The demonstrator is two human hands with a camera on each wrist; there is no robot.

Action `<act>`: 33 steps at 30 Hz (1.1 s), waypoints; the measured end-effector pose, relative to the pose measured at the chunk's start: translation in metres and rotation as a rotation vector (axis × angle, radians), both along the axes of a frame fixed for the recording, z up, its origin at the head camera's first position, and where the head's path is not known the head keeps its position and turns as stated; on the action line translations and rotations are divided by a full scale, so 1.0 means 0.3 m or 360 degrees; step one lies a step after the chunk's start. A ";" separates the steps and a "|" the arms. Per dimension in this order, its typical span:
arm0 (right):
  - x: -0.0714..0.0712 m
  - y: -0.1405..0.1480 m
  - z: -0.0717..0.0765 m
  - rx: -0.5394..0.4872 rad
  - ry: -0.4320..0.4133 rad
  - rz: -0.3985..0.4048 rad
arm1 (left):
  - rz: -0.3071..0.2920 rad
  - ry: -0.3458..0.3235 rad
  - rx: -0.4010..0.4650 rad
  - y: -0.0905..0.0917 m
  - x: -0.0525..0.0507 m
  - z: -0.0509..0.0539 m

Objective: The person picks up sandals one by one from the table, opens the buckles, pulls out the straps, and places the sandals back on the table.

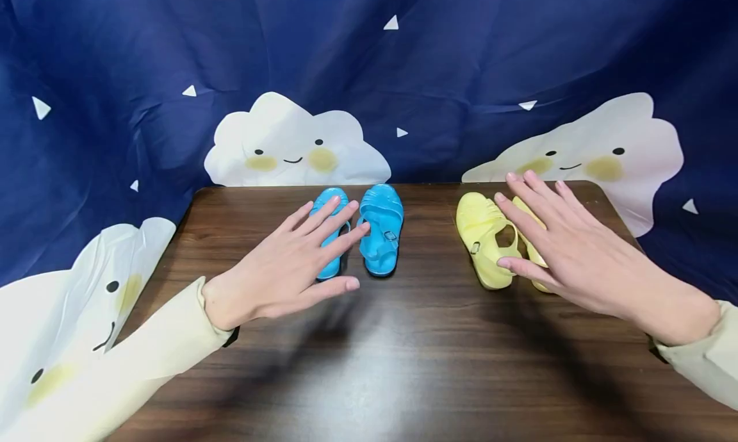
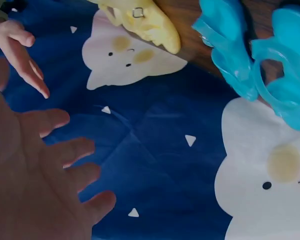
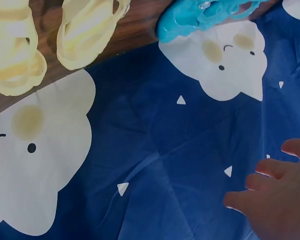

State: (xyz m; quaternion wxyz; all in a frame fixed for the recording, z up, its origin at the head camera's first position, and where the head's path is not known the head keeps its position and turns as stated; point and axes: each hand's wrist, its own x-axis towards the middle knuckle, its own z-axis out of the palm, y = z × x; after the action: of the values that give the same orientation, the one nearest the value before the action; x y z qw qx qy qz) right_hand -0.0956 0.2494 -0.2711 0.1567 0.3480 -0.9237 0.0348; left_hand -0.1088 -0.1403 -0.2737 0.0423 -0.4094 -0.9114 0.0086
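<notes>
Two blue sandals [image 1: 382,230] stand side by side near the back edge of the table, toes facing away. My left hand [image 1: 288,262] hovers above the left one with its fingers spread, and partly hides it. To the right is a pair of yellow sandals [image 1: 484,240]. Over the rightmost of these my right hand [image 1: 576,256] hangs with straight, spread fingers, covering much of it. Both hands hold nothing. In the left wrist view the left palm [image 2: 35,170] is apart from the blue sandals [image 2: 230,45]; the right wrist view shows the yellow pair [image 3: 90,30] away from the right fingers [image 3: 262,182].
The dark wooden table [image 1: 369,365] has its back edge just behind the sandals. Beyond it hangs a navy cloth [image 1: 432,77] with smiling white clouds [image 1: 288,134] and small white triangles. The cloth also runs down the left side.
</notes>
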 end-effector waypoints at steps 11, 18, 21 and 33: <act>-0.009 0.024 0.023 -0.0262 0.0109 0.0016 | 0.0076 0.0098 0.0423 0.080 -0.042 -0.044; -0.016 0.032 0.019 -0.0518 0.0203 0.0016 | 0.0072 0.0103 0.0853 0.152 -0.091 -0.095; -0.026 0.035 0.003 -0.0647 0.0307 0.0009 | 0.0073 0.0043 0.1029 0.181 -0.110 -0.115; -0.075 0.071 -0.165 -0.1336 0.0353 -0.0348 | 0.0248 -0.0493 0.1584 0.305 -0.169 -0.270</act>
State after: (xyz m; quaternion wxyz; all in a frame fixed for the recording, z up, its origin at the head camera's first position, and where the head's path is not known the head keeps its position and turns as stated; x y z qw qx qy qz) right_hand -0.1180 0.2706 -0.3206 0.3852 0.1563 -0.8384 0.3525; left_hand -0.1594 -0.0488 -0.3548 0.0956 -0.2673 -0.8284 -0.4828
